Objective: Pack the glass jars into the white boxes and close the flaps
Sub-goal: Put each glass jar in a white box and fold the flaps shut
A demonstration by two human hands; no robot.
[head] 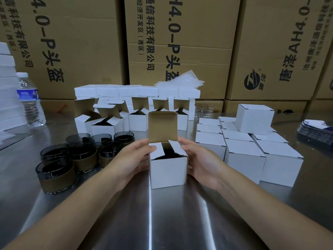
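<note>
The left hand [133,159] and right hand [200,159] hold the white box [168,171], thumbs on its 2 side flaps [157,150]. A crooked push could bend a flap.

**One head-worn wide-angle view, facing forward and down.**
It looks from above and behind the left forearm [72,204] and right forearm [261,201], which enter from the lower corners; the steel table [167,224] lies close below, the white box [168,170] sits mid-frame, and brown cartons [189,42] wall off the top.
</note>
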